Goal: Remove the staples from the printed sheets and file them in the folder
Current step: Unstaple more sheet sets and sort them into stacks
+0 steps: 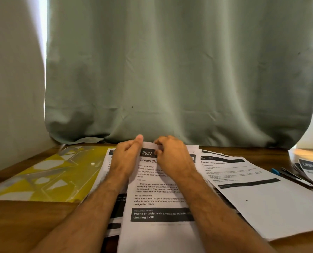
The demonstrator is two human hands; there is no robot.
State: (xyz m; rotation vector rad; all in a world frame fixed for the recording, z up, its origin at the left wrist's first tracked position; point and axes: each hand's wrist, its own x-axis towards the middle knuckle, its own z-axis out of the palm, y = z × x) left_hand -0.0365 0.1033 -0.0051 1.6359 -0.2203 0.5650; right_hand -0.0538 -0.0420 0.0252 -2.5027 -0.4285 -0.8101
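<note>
A printed sheet (157, 196) headed "2652" lies on top of a pile of papers in front of me, its far top edge lifted a little. My left hand (127, 157) grips that top edge at the left corner, thumb up. My right hand (172, 154) pinches the same top edge just to the right, fingers curled over the header. The staple itself is too small to make out. A yellow, transparent folder (42, 176) lies flat on the table to the left.
More printed sheets (258, 194) spread to the right on the wooden table (24, 221). A blue-tipped pen (291, 177) and another stack of papers (312, 168) lie at the far right. A green curtain (170, 70) hangs right behind the table.
</note>
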